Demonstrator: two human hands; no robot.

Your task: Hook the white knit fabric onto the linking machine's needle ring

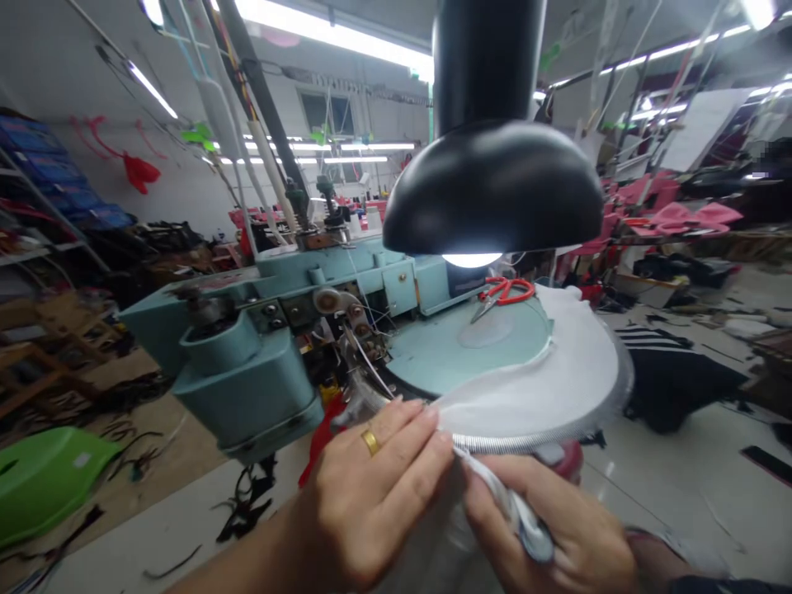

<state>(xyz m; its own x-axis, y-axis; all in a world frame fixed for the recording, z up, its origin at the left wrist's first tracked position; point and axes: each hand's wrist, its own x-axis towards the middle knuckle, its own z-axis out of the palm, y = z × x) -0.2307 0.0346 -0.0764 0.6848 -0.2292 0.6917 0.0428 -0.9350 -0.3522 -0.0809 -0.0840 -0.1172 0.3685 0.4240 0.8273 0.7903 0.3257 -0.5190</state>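
Note:
A teal industrial sewing machine (247, 384) has a round dial plate ringed by fine metal points (495, 443). White fabric (557, 371) lies over the right side of the plate and along its front edge. My left hand (387, 478), with a gold ring, rests on the fabric at the front rim, fingers together and pressing down; what lies beneath the fingertips is hidden. Just to its right, my right hand (544, 520) pinches a gathered fold of white fabric (504, 495) between thumb and fingers, beside the ring of points.
A black lamp (495, 190) hangs over the plate. Red-handled scissors (507, 290) lie on the plate's far side. A green stool (49, 474) is at lower left, with dark scraps on the floor. Black striped cloth (668, 371) sits at right; pink pieces are behind.

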